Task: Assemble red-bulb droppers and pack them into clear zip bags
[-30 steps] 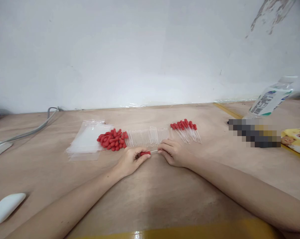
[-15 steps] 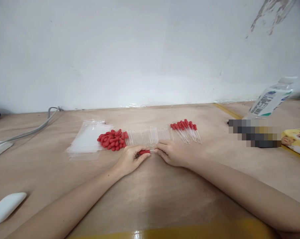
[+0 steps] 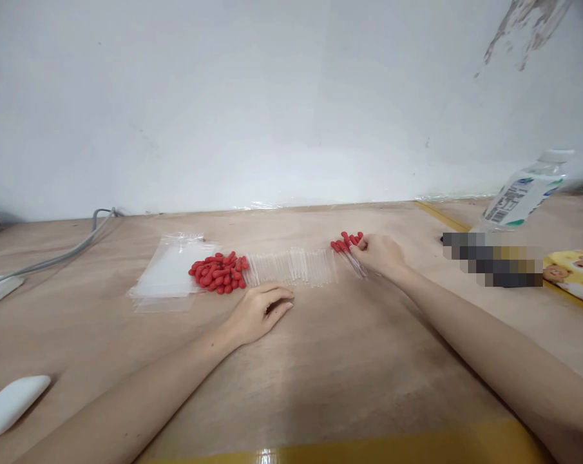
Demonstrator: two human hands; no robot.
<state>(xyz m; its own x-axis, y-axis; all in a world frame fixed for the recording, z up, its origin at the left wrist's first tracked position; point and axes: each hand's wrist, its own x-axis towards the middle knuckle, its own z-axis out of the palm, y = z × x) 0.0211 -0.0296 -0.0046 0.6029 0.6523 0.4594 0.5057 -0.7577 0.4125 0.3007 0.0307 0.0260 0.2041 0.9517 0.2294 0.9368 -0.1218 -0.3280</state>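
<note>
My left hand rests on the table with thumb and fingers curved apart and nothing between them. A heap of red rubber bulbs lies just beyond it to the left. Clear thin tubes lie side by side in a row past its fingertips. Over to the right, my right hand is closed in a pinch at a group of red-bulbed droppers. It appears to grip a dropper there, though the fingers mostly hide it. Part of the group is covered by that hand.
Clear zip bags are stacked left of the bulbs. A grey cable and a white rounded object lie farther left. On the right stand a tilted plastic bottle, a blurred-out dark object and a yellow patterned packet.
My right hand has carried the dropper rightward from the middle to the group of droppers. My left hand has let go of the red bulb and stayed in place.
</note>
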